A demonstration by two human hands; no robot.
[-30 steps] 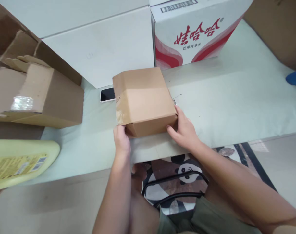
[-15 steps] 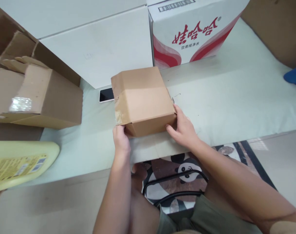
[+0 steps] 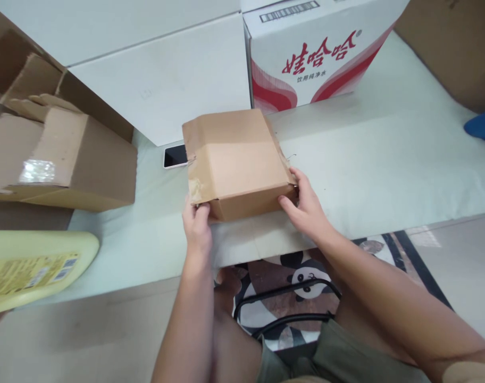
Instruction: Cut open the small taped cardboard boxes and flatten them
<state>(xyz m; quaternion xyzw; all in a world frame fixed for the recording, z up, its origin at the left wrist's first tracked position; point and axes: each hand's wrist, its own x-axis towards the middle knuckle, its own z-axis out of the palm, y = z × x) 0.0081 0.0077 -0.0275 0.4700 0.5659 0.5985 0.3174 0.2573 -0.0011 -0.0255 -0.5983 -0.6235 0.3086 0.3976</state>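
A small brown cardboard box (image 3: 242, 154) lies on the pale green table cover (image 3: 346, 165) in front of me. Its left side has a flap with torn tape standing out, and another flap sticks out along its right side. My left hand (image 3: 197, 226) grips the near left corner, thumb in front and fingers partly hidden under the flap. At the near right corner, my right hand (image 3: 306, 207) holds the box and its right flap between thumb and fingers. A phone (image 3: 174, 156) with a dark screen lies partly behind the box's left flap.
White cartons (image 3: 166, 80) and a red-and-white water carton (image 3: 314, 58) stand at the back. Opened cardboard boxes (image 3: 102, 165) and a yellow bottle (image 3: 39, 266) are on the left. A blue object (image 3: 484, 126) shows at the right edge. Below is a panda-print mat (image 3: 282, 298).
The box's right flap has swung outward, and my right hand has moved slightly right with it. My left thumb now shows in front of the left corner.
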